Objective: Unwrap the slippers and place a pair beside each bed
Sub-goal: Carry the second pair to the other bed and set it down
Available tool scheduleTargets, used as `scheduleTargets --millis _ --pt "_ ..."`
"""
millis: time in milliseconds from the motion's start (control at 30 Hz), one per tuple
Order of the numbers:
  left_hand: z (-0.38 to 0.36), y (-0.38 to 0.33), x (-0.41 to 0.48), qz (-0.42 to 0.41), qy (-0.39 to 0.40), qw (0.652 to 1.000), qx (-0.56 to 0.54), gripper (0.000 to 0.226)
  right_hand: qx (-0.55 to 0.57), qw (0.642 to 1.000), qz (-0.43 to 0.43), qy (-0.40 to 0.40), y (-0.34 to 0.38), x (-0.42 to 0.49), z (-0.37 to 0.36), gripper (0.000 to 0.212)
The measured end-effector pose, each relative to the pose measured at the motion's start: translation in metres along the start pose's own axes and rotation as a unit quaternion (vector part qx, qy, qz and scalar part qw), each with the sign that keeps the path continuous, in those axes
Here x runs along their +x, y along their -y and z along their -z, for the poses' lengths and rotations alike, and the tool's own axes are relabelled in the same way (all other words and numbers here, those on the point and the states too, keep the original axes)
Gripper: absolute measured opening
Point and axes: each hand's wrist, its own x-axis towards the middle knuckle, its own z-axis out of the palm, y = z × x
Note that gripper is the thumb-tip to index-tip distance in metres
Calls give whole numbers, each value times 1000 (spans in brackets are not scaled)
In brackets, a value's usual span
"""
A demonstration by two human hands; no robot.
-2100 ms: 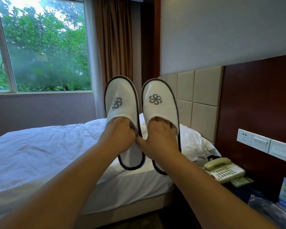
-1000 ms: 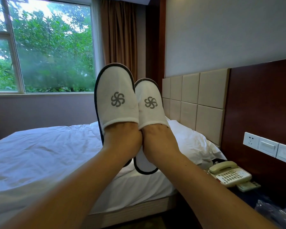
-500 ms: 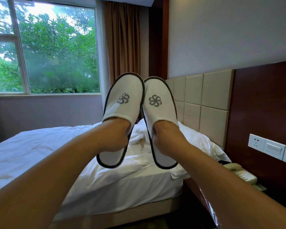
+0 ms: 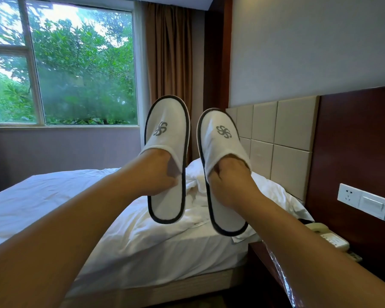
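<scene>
Unwrapped and held aloft: the left hand (image 4: 157,174) grips one slipper (image 4: 167,134), the right hand (image 4: 230,182) the other slipper (image 4: 220,138), fingers tucked inside each upper (toes up, a gap between). Below the grips lies the bed (image 4: 87,201); setting the pair beside it is not yet done.

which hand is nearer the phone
Right. The right hand, in a slipper, is up and left of the phone; the left hand, in the other slipper, is further left.
</scene>
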Motion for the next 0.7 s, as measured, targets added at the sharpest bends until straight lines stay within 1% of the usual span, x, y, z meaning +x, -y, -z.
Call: scheduleTargets --millis 33,133,200,267,367,433,500,600,700 --pt "-1 1 -3 -21 -7 999 -28 61 16 1000 6 1 0 0 0 52" --pt "0 6 -4 -43 9 996 -75 57 88 993 48 -62 -3 -1 0 52" --pt "1 10 -2 -46 4 997 -69 56 100 989 70 -82 -4 -1 -1 50" --pt "3 10 -2 -51 0 997 -51 58 94 988 88 -79 -7 3 -2 50" --pt "2 10 -3 -65 -10 996 -64 69 75 990 84 -82 -8 9 -3 51" --pt "1 11 -4 -65 -12 996 -65 74 95 986 87 -101 -7 8 -4 53" --pt "0 13 -5 -59 -6 996 -66 74 115 982 95 -117 -6 6 -4 58" --pt "-1 17 -5 -56 6 995 -79 66 102 982 97 -123 -10 4 -7 51" --pt "-2 19 -5 -47 6 995 -92 66 106 983 79 -127 -12 4 -8 50"
